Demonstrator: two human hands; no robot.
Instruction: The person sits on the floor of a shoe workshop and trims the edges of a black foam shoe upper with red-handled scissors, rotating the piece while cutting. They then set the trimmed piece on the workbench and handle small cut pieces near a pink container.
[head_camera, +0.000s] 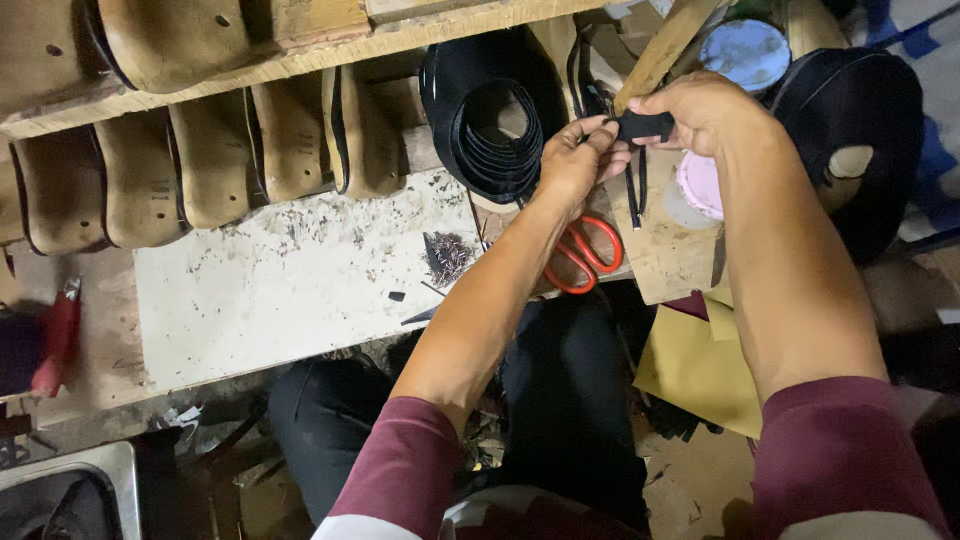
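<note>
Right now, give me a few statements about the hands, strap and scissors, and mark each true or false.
1. Both hands hold the black strap. True: left hand and right hand pinch it between them.
2. The scissors have blue handles. False: they are red-orange.
3. The scissors are in the right hand. False: they lie on the bench under the left forearm.
4. Wooden shoe lasts stand in a row at the back of the bench. True.
</note>
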